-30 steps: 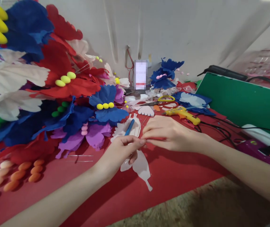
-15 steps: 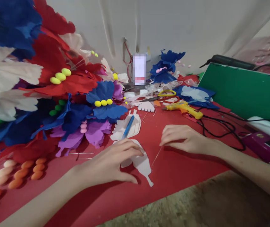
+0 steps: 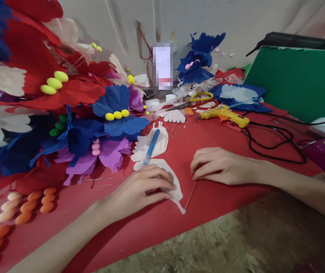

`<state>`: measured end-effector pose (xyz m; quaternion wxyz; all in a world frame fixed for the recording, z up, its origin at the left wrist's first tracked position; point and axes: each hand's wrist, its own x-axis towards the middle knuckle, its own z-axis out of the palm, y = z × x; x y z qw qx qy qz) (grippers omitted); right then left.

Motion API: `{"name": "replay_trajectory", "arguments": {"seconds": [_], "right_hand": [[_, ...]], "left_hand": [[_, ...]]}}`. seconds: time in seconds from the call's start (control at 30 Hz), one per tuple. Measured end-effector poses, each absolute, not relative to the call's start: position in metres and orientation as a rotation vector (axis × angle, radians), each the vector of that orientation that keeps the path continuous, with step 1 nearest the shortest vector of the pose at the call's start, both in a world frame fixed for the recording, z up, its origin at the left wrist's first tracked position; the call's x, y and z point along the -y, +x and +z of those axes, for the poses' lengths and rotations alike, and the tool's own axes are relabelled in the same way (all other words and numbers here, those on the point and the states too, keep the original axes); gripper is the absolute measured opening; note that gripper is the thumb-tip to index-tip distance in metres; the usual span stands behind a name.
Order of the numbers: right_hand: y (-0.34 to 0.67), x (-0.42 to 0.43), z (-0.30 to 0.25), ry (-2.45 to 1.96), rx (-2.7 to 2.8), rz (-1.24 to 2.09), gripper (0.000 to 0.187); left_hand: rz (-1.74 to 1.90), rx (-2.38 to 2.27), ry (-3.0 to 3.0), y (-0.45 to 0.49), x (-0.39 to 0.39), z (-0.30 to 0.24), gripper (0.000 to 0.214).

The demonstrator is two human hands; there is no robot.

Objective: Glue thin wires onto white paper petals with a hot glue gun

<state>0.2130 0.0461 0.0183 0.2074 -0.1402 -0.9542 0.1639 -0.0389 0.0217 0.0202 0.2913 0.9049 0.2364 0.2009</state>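
Note:
My left hand (image 3: pixel 142 189) lies palm down on a white petal-shaped cutout (image 3: pixel 171 178), its fingers pressed flat on it on the red sheet (image 3: pixel 213 204). My right hand (image 3: pixel 218 165) rests curled on the sheet a little to the right, its fingertips pinching the top of a thin wire (image 3: pixel 190 194) that slants down to the cutout's stem tip. A blue pen (image 3: pixel 151 147) lies on a second white cutout (image 3: pixel 147 146) just beyond my left hand.
A heap of red, blue, purple and white foam flowers (image 3: pixel 65 110) fills the left. Orange foam beads (image 3: pixel 22 206) lie at the front left. A yellow glue gun (image 3: pixel 225 115), yellow-handled scissors (image 3: pixel 192 101) and black cables (image 3: pixel 273 142) lie behind. A green board (image 3: pixel 299 81) leans at the right.
My hands, joined over the cutout a second ago, have parted. The left has pressed down flat on the cutout; the right has drawn the thin wire out to the right and lowered it.

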Motion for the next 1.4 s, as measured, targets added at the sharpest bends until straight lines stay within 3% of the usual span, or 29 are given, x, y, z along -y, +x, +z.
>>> {"name": "replay_trajectory", "arguments": {"seconds": [0.3,0.53,1.1,1.4], "right_hand": [[0.204,-0.029,0.022,-0.290,2.504,0.611,0.014],[0.196,-0.016,0.023,-0.317,2.694,0.533,0.020],[0.206,-0.026,0.030,-0.403,2.622,0.730,0.015],[0.201,-0.030,0.027,-0.373,2.577,0.644,0.013]], "left_hand": [[0.697,-1.046,2.174,-0.028,-0.012,0.023,0.009],[0.902,-1.227,1.802,-0.026,-0.010,0.021,0.010],[0.699,-1.264,2.545,-0.037,-0.020,0.022,0.019],[0.699,-1.295,2.855,-0.041,-0.019,0.012,0.018]]}}
